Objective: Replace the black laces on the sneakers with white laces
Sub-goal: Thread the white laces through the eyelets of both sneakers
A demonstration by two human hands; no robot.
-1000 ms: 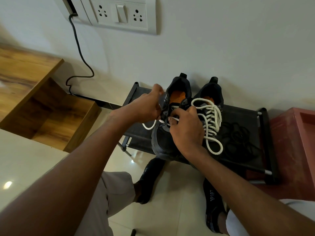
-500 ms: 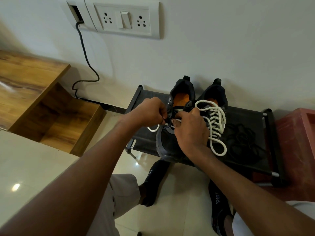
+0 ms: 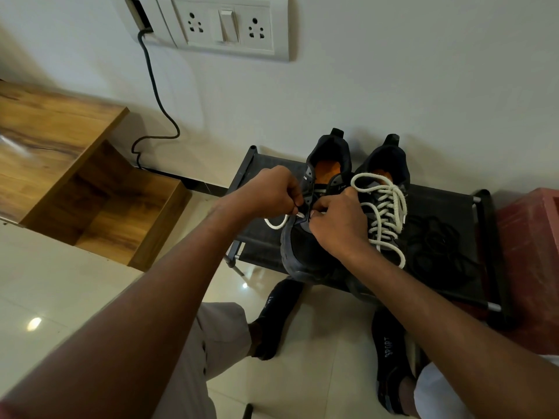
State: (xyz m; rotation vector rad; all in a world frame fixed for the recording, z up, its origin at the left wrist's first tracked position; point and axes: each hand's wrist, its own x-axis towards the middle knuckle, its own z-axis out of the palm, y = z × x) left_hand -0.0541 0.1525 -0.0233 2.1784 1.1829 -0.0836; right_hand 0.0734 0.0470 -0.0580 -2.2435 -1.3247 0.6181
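White lace [image 3: 276,222] loops out from under my left hand [image 3: 266,192], whose grip is pinched on its tipped end at the left sneaker [image 3: 305,252]. My right hand [image 3: 338,225] curls over that shoe's eyelets, fingertips pinched close to the same spot — what exactly they hold I cannot tell. Both sneakers sit side by side on the black rack [image 3: 447,201]; the right sneaker [image 3: 390,164] is already strung with a white lace [image 3: 384,213]. Black laces [image 3: 435,246] lie in a loose heap just beside it on the rack. Small script on the left shoe's tongue is too small to read. My right sock [image 3: 388,352] reads "SPORT"; faint lettering on the left sock [image 3: 272,313] is unreadable.
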